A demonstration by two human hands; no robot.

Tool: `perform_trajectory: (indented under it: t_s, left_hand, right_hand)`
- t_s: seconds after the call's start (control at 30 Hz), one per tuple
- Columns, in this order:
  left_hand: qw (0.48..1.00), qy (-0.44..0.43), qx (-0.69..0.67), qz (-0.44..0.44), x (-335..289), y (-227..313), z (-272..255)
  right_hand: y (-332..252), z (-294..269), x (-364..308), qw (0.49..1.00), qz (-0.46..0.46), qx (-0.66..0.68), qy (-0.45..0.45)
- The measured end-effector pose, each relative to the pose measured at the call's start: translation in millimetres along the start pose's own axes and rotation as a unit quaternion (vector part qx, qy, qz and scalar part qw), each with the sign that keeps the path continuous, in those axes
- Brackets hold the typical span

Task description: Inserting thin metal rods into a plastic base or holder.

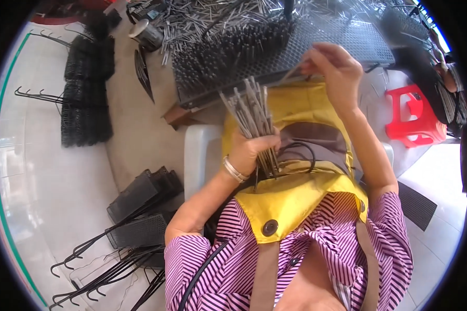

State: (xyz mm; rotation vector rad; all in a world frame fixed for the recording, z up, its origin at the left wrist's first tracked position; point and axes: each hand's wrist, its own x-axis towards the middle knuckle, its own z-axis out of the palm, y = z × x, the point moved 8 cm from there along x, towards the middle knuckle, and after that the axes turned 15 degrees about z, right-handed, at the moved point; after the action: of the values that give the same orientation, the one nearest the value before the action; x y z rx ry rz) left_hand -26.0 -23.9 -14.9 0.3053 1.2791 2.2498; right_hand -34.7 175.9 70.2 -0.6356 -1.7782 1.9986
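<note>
My left hand (250, 147) is wrapped around a bundle of thin grey metal rods (254, 114), held upright over my lap with the ends fanning out above the fist. My right hand (338, 70) is raised over the near edge of a black perforated rack (342, 44). Its fingers are pinched on a single thin rod (290, 73), slightly blurred, which points left toward the bundle. Many dark rods (228, 52) stand upright in the holes of the rack's left part, while its right part shows bare mesh.
Behind the rack lies a heap of loose metal rods (192, 20), with a metal can (146, 34) beside it. Black racks with hooked handles lie at lower left (137, 230) and far left (87, 111). A red plastic stool (417, 116) stands right. A yellow apron (290, 202) covers my lap.
</note>
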Motion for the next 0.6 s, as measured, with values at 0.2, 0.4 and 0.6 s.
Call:
perform_trajectory:
  t_s: [0.2, 0.4, 0.6]
  left_hand:
    - [0.997, 0.075, -0.019, -0.029, -8, -10, -11]
    - [0.991, 0.121, -0.044, -0.033, -11, -13, -19]
    - [0.987, 0.143, -0.057, -0.048, -12, -17, -24]
  right_hand:
    - [-1, 35, 11, 0.995, -0.090, 0.027, -0.032]
    - [-5, 65, 14, 0.974, -0.214, -0.061, -0.036]
    - [-9, 72, 11, 0.952, -0.281, -0.114, -0.027]
